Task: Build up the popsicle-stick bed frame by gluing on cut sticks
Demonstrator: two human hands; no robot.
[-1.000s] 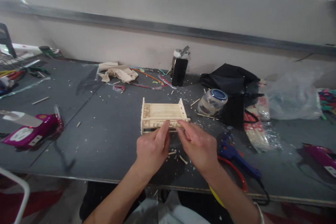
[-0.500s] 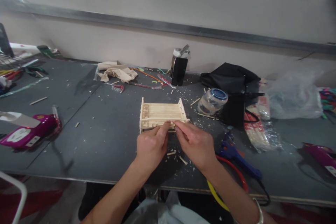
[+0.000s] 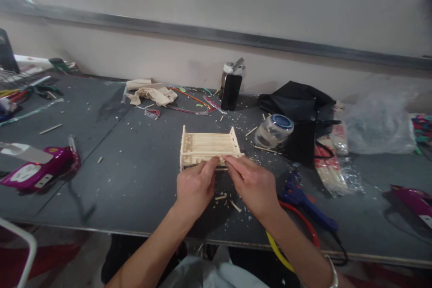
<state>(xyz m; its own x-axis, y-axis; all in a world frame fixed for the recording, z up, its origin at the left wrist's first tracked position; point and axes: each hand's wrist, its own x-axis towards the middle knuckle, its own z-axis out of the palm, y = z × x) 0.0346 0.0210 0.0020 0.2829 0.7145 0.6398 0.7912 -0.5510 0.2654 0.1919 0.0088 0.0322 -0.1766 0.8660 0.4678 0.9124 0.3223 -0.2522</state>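
Observation:
A small model made of pale wooden sticks [image 3: 211, 142] stands on the dark table, with a slatted flat bed and raised ends at left and right. At its near edge, my left hand [image 3: 195, 187] is closed, thumb and forefinger pinching the front rail. My right hand [image 3: 254, 184] grips the same rail just to the right, its fingertips almost meeting the left ones. The fingers hide the middle of that rail, and I cannot see whether a loose piece is between them. Short stick offcuts [image 3: 236, 206] lie below the hands.
To the right are a blue glue gun [image 3: 308, 207], a clear jar with a blue lid [image 3: 274, 131], a black bag [image 3: 297, 99] and packed sticks [image 3: 326, 164]. A phone [image 3: 231, 92] leans on a bottle behind. A purple tool [image 3: 42, 168] lies left.

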